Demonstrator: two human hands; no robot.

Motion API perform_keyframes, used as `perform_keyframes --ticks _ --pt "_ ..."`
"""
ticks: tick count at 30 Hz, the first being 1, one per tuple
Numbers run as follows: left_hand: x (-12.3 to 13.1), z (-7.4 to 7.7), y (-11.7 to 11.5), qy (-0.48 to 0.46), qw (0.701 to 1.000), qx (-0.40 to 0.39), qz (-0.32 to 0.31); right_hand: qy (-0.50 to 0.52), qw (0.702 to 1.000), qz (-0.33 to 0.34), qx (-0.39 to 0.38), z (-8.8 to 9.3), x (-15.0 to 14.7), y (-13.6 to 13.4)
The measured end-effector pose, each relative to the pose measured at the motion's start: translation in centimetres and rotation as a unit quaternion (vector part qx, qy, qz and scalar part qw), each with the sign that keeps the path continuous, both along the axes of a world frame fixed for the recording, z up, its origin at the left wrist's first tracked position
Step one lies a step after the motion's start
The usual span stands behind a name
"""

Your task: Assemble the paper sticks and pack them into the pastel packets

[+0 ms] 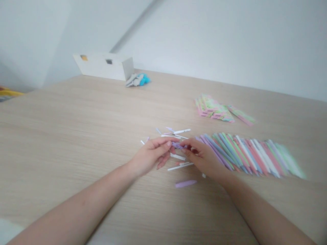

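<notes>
Head view: left hand [150, 157] and right hand [201, 158] close together, fingertips of both pinching one purple strip [177, 145]. One lilac strip [185, 184] loose below. Roughly eight white strips [182, 131] around hands. One fanned row of pastel strips [245, 154] right. Two pastel bundles [213, 109] beyond. Wood-grain table [63, 136] carries one white box [103, 66], one grey-blue cloth [138, 80] at far edge; white wall [230, 41] behind.

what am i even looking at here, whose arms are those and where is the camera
This single picture comes from a camera worn on a person's head, looking forward and down. There's no machine: the arms are that person's own, with the left hand and right hand bare. Their fingers pinch a small purple piece, probably cut straw. On the wood-look table lie a fanned row of pastel straws, short white pieces, a stack of pink and green pieces, and, farther back, a white box.
</notes>
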State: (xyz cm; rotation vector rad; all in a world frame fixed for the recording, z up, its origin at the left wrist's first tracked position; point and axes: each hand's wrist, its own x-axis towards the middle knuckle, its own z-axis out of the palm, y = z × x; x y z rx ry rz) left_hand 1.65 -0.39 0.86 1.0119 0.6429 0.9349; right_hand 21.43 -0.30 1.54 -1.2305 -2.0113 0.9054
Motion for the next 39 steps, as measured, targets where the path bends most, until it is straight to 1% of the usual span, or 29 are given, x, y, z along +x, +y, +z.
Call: perform_keyframes --ticks 8,10,13,14,15,16,17,18,19,21,23,25,28,31,34,39 --pt "0.1 0.2 -0.1 -0.011 0.999 -0.034 -0.001 -0.012 0.999 0.011 0.043 -0.6 -0.1 0.4" --pt "0.0 0.3 -0.1 -0.016 0.999 -0.041 0.019 -0.032 0.998 -0.008 0.058 -0.1 0.1 0.5" --pt "-0.1 0.3 0.2 -0.042 0.995 -0.055 0.069 -0.111 0.989 -0.065 0.074 1.7 0.4 -0.4" --pt "-0.2 0.3 0.4 -0.054 0.993 -0.058 0.084 -0.157 0.985 -0.045 0.054 2.4 0.5 -1.1" --pt "-0.2 0.3 0.5 -0.061 0.992 -0.058 0.096 -0.201 0.979 0.040 0.007 3.1 0.6 -2.1" --pt "-0.3 0.3 0.6 -0.067 0.990 -0.058 0.106 -0.242 0.958 0.146 -0.050 3.6 0.6 -3.2" --pt "-0.4 0.3 0.7 -0.068 0.989 -0.058 0.115 -0.284 0.927 0.229 -0.092 4.0 0.5 -4.4" --pt "-0.4 0.3 0.8 -0.066 0.989 -0.059 0.121 -0.324 0.901 0.270 -0.104 4.1 0.3 -5.5" --pt "-0.4 0.3 0.9 -0.063 0.988 -0.061 0.126 -0.354 0.893 0.263 -0.091 4.1 0.1 -6.5" --pt "-0.4 0.3 1.0 -0.054 0.987 -0.066 0.134 -0.373 0.897 0.232 -0.059 3.6 -0.6 -7.8" --pt "-0.5 0.2 1.0 -0.048 0.987 -0.066 0.139 -0.385 0.892 0.232 -0.055 2.9 -1.1 -8.2" --pt "-0.5 0.3 1.0 -0.045 0.987 -0.063 0.140 -0.380 0.897 0.223 -0.037 2.2 -1.2 -8.0" --pt "-0.5 0.3 0.9 -0.037 0.988 -0.065 0.136 -0.357 0.909 0.214 0.016 1.3 -1.2 -7.2" --pt "-0.3 0.5 0.6 -0.015 0.990 -0.057 0.129 -0.363 0.902 0.223 0.063 0.8 -1.6 -6.2" --pt "-0.1 0.5 0.5 0.011 0.991 -0.047 0.125 -0.388 0.892 0.209 0.099 1.0 -2.3 -5.4" --pt "0.0 0.1 0.5 0.034 0.992 -0.025 0.117 -0.408 0.882 0.199 0.123 1.7 -3.4 -4.7"
